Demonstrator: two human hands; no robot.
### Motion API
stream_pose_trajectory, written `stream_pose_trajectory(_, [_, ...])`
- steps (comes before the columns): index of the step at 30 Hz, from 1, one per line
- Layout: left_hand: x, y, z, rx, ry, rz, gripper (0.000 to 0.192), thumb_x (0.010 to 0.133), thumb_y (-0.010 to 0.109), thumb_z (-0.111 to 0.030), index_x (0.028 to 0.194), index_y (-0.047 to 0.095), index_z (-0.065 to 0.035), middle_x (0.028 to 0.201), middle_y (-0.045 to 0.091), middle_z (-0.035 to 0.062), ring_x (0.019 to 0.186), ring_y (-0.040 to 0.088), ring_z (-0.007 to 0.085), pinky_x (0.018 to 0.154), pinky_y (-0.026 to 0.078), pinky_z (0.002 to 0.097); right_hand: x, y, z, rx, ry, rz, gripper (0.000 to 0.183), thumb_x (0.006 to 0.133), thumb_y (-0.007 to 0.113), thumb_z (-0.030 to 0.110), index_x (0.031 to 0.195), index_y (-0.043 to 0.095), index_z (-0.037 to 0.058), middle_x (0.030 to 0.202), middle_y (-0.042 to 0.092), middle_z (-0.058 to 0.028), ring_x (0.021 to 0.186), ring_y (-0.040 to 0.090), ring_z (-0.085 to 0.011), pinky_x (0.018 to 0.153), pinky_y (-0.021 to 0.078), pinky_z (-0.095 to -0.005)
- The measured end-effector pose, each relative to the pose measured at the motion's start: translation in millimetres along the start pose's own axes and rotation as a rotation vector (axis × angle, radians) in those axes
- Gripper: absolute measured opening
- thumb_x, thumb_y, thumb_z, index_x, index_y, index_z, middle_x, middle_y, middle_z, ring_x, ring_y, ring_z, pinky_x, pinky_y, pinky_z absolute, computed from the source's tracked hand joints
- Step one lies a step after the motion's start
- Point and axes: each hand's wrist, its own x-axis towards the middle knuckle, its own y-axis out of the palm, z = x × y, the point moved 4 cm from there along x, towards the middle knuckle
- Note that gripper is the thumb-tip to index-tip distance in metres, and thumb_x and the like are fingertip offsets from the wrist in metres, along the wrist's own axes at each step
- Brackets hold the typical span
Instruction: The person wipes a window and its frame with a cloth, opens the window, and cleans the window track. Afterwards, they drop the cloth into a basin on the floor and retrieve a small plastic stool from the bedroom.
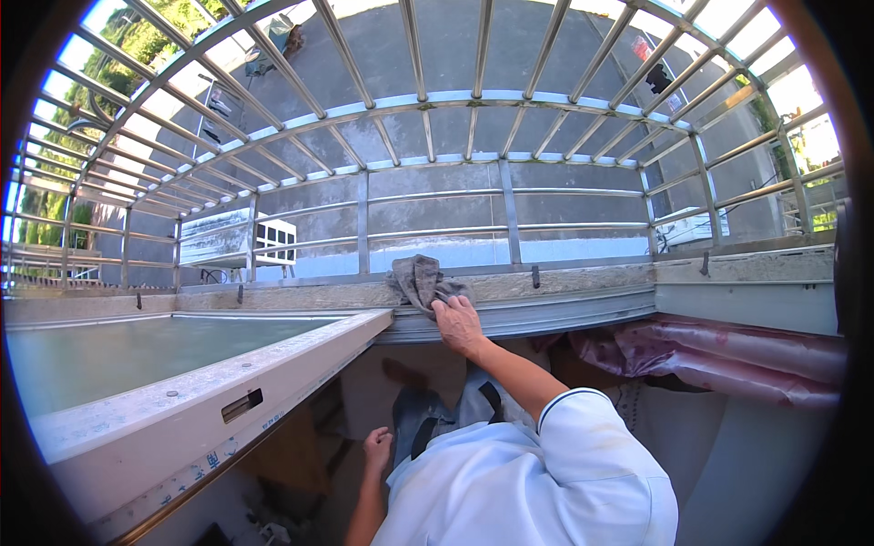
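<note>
A crumpled grey cloth [416,276] lies on the rough concrete sill outside the metal window track [532,315]. My right hand [459,326] is closed on the lower right part of this cloth, with the arm stretched over the track. Down beside my body, my left hand [377,447] hangs with curled fingers and touches neither the frame nor the cloth; whether anything is in it I cannot tell. The window sash frame [225,403], with its glass pane [171,355], stands left of my hands.
Metal security bars [505,211] curve beyond the sill [580,278]. Outside them, air conditioner units [235,239] show low on the left and right. A shiny pink curtain [710,362] hangs bunched inside at the right.
</note>
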Motion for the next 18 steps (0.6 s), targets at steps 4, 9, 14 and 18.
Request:
stream_pose_trajectory(4, [0, 5, -4, -0.067, -0.018, 0.004, 0.030, 0.077, 0.060, -0.014, 0.103, 0.061, 0.0011, 0.088, 0.065, 0.0108, 0.080, 0.060, 0.0156, 0.073, 0.048, 0.0280, -23, -20, -38, -0.028, 0.098, -0.001, 0.027, 0.071, 0.051, 0.009, 0.098, 0.050, 0.0061, 0.084, 0.058, -0.0081, 0.086, 0.051, -0.0238, 0.080, 0.0365, -0.0355])
stream_pose_trajectory(9, [-10, 5, 19, 0.061, 0.030, -0.007, 0.031, 0.077, 0.061, -0.014, 0.104, 0.061, 0.0009, 0.089, 0.065, 0.0114, 0.080, 0.061, 0.0154, 0.072, 0.048, 0.0276, -12, 7, -8, 0.217, 0.142, -0.056, 0.042, 0.063, 0.054, 0.007, 0.104, 0.049, 0.0036, 0.091, 0.055, -0.0133, 0.093, 0.050, -0.0286, 0.083, 0.0381, -0.0396])
stream_pose_trajectory(14, [-21, -3, 28, 0.056, 0.054, 0.023, 0.029, 0.076, 0.061, -0.014, 0.101, 0.062, 0.0007, 0.088, 0.065, 0.0110, 0.079, 0.060, 0.0153, 0.072, 0.048, 0.0276, 32, 35, 58, 0.264, 0.098, -0.092, 0.034, 0.067, 0.053, 0.006, 0.101, 0.047, 0.0031, 0.081, 0.054, -0.0104, 0.085, 0.051, -0.0272, 0.077, 0.0409, -0.0363])
stream_pose_trajectory(18, [-7, -10, 34, 0.067, -0.082, -0.004, 0.027, 0.076, 0.061, -0.013, 0.099, 0.063, 0.0014, 0.087, 0.065, 0.0106, 0.078, 0.060, 0.0149, 0.071, 0.048, 0.0276, 17, 19, 37, 0.194, 0.006, -0.014, 0.025, 0.073, 0.050, 0.005, 0.098, 0.048, 0.0067, 0.082, 0.055, -0.0073, 0.086, 0.053, -0.0241, 0.078, 0.0411, -0.0333])
